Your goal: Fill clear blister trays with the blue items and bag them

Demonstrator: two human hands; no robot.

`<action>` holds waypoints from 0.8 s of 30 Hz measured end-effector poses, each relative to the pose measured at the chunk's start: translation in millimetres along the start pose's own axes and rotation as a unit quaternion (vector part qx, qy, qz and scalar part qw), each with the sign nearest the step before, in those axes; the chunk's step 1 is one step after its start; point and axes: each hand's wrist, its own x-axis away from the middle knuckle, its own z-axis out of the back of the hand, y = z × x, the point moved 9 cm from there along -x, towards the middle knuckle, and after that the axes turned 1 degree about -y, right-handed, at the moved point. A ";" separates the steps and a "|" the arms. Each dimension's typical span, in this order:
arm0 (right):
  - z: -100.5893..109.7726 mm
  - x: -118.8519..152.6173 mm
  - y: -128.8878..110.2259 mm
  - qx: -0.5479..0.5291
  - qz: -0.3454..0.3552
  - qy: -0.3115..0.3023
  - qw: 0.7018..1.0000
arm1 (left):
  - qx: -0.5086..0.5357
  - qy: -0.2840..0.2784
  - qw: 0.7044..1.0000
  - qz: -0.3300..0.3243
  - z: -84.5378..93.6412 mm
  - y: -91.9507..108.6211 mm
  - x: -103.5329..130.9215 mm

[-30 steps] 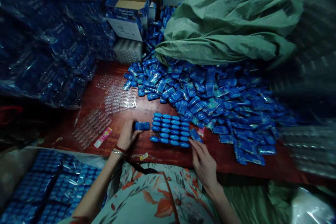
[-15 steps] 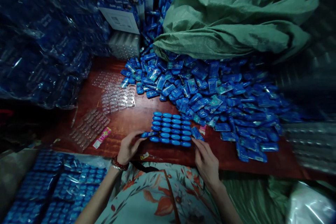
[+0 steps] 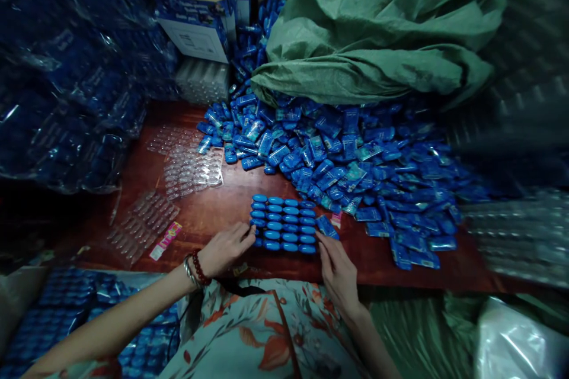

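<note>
A block of glossy blue oval pieces in even rows, looking like a filled blister sheet (image 3: 284,225), lies flat on the table in front of me. My left hand (image 3: 227,247) is at its lower left edge, thumb and fingers pinched together there. At the lower right edge is my right hand (image 3: 340,266), its fingers closed against the side of the sheet. A small blue packet (image 3: 327,227) lies beside the right fingertips. Clear blister sheets with oval hollows (image 3: 193,170) lie on the left of the table.
A large heap of blue packets (image 3: 329,154) spreads behind and to the right, below a green sack (image 3: 377,65). Wrapped blue stacks (image 3: 66,89) and an open carton (image 3: 195,29) stand at back left. A pink strip (image 3: 166,241) lies on the table (image 3: 200,213).
My left hand has moved inward against the sheet's left edge; the blue packet that was at its fingertips no longer shows there. The right hand stays at the right edge. The view has shifted slightly.
</note>
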 end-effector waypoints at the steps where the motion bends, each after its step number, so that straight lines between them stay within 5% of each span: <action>1: -3.4 0.2 -1.3 -0.002 -0.005 -0.009 1.000 | -0.012 -0.003 1.000 0.011 -0.6 1.1 0.7; 7: -8.7 -0.7 -7.6 0.038 -0.020 0.008 0.999 | -0.029 0.045 0.997 0.062 -5.1 10.1 11.7; 12: -10.7 -7.5 -12.0 0.043 0.016 0.012 0.999 | 0.076 0.111 0.988 0.077 6.4 5.8 13.2; 16: -12.7 -10.3 -13.2 0.042 0.023 -0.010 0.999 | 0.232 0.188 0.945 0.131 21.3 -12.0 15.9; 20: -12.8 -11.4 -11.9 0.030 0.008 -0.018 0.999 | 0.303 0.263 0.896 0.193 16.9 -25.4 24.3; 24: -14.7 -13.9 -10.6 0.030 0.003 -0.027 0.999 | 0.282 0.290 0.903 0.148 7.0 -24.4 26.5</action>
